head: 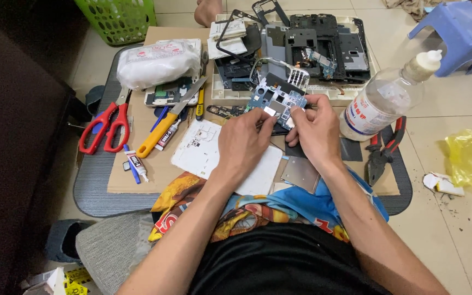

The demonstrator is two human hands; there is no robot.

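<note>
both hands pinching a small blue phone circuit board (277, 101): left hand (242, 143) fingers curled tight underneath, right hand (317, 130) fingertips gripping its edge, red-handled scissors (106, 127) lying well off to the left

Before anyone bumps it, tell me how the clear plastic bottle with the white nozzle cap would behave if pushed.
The clear plastic bottle with the white nozzle cap already leans, so it would probably tip or roll. It looks nearly empty, likely light. Smooth plastic may slip.
</note>
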